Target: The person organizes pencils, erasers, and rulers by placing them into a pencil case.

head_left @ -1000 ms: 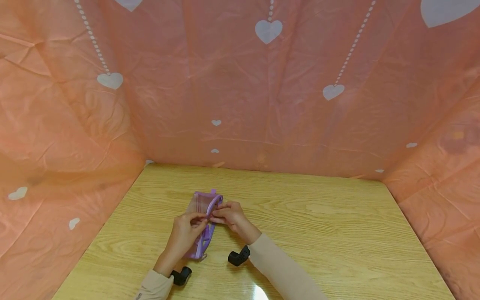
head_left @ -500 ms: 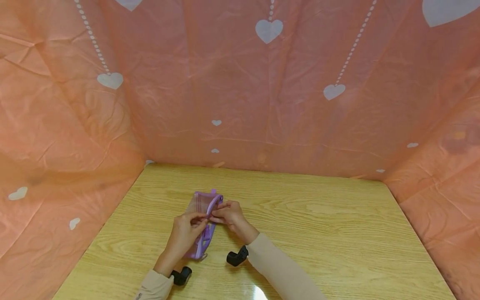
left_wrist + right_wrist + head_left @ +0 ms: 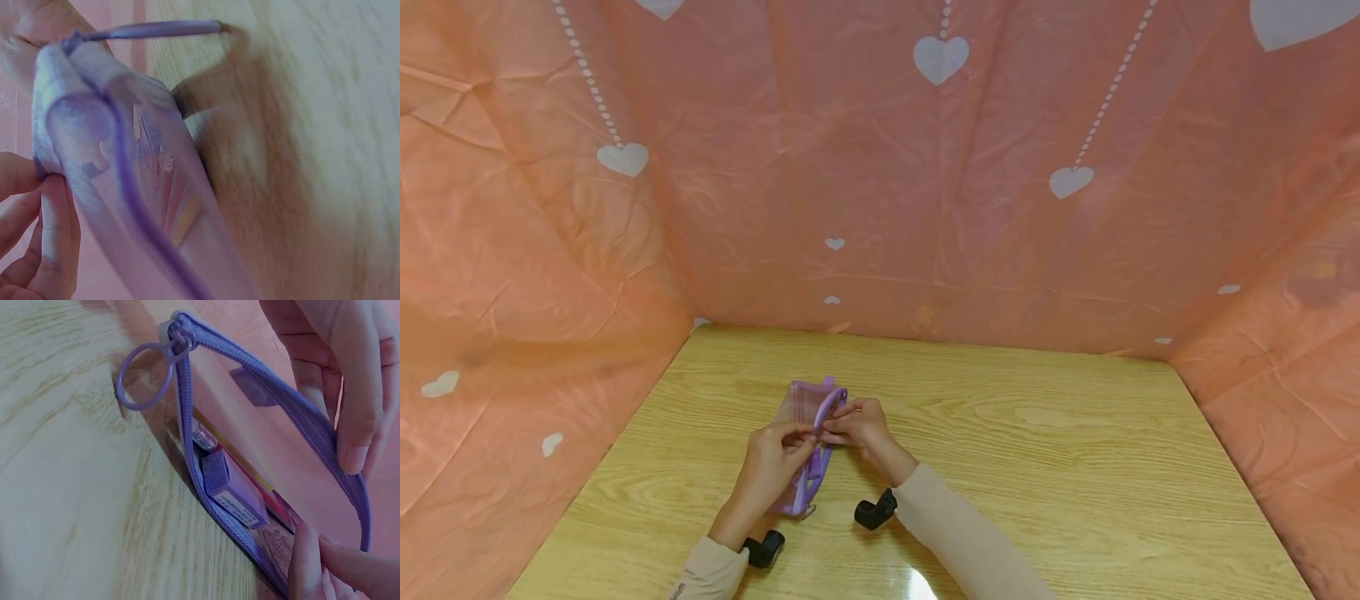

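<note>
A sheer purple pencil case (image 3: 803, 400) stands unzipped on the table. My left hand (image 3: 769, 462) pinches the zipper edge on the left of its mouth, drawing the opening wide. At the mouth's other side, my right hand (image 3: 865, 429) reaches in, thumb and finger pinched at a clear flat piece (image 3: 278, 547) with fan-like printed lines. In the right wrist view a small purple box (image 3: 234, 490) with a barcode lies inside, alongside a pencil's metal end (image 3: 205, 434). A purple ring (image 3: 147, 375) hangs from the zipper pull.
The wood-grain table (image 3: 1037, 467) extends right of the case. Black wrist devices sit low at the left wrist (image 3: 763, 550) and right wrist (image 3: 876, 508). Pink cloth (image 3: 865, 183) with white hearts walls off the back and sides.
Both hands keep their hold at the case's mouth with hardly any movement. The head view has shifted very slightly.
</note>
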`<action>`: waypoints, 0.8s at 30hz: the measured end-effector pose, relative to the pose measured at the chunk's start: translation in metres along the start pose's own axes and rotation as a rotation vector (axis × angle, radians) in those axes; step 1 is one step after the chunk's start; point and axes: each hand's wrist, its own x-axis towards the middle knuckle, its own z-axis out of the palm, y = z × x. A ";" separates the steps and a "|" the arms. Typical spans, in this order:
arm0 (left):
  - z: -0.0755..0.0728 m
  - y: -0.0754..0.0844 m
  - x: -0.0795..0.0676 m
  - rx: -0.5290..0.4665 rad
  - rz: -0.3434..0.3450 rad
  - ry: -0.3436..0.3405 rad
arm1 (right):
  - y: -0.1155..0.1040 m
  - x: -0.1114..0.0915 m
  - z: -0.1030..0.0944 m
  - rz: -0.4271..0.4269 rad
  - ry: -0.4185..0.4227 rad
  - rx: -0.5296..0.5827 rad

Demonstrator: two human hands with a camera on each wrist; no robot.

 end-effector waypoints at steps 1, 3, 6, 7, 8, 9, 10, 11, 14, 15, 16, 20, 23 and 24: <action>0.000 0.000 0.000 -0.001 0.001 0.000 | 0.000 0.000 0.000 -0.003 0.001 -0.001; 0.001 0.001 0.000 -0.003 0.004 0.000 | -0.001 0.000 -0.001 -0.005 0.005 -0.009; 0.001 0.001 0.001 -0.008 0.006 0.001 | -0.002 -0.001 -0.001 -0.010 0.004 -0.021; 0.001 0.001 0.001 -0.010 0.006 0.001 | -0.002 -0.001 -0.002 -0.008 0.003 -0.023; 0.002 0.001 0.001 -0.011 0.006 0.002 | -0.002 -0.002 -0.002 -0.010 0.000 -0.026; 0.002 0.001 0.001 -0.011 0.006 0.003 | -0.003 -0.002 -0.002 -0.011 -0.002 -0.025; 0.002 0.001 0.001 -0.012 0.006 0.003 | -0.003 -0.002 -0.002 -0.018 -0.005 -0.027; 0.002 0.002 0.001 -0.011 0.008 0.003 | -0.003 -0.002 -0.003 -0.016 -0.005 -0.026; 0.003 0.002 0.001 -0.009 0.011 0.003 | -0.004 -0.002 -0.004 -0.021 -0.009 -0.025; 0.003 0.003 0.002 -0.009 0.012 0.002 | -0.005 -0.002 -0.005 -0.021 -0.010 -0.024; 0.003 0.003 0.002 -0.008 0.013 0.002 | -0.005 -0.002 -0.006 -0.023 -0.011 -0.024; 0.003 0.002 0.001 -0.005 0.015 0.001 | -0.006 -0.003 -0.009 -0.024 -0.010 -0.004; 0.003 0.001 0.000 -0.011 0.008 0.002 | -0.006 -0.004 -0.012 -0.029 -0.004 0.016; 0.004 0.000 0.000 -0.015 0.005 0.002 | -0.007 -0.005 -0.013 -0.029 -0.002 0.019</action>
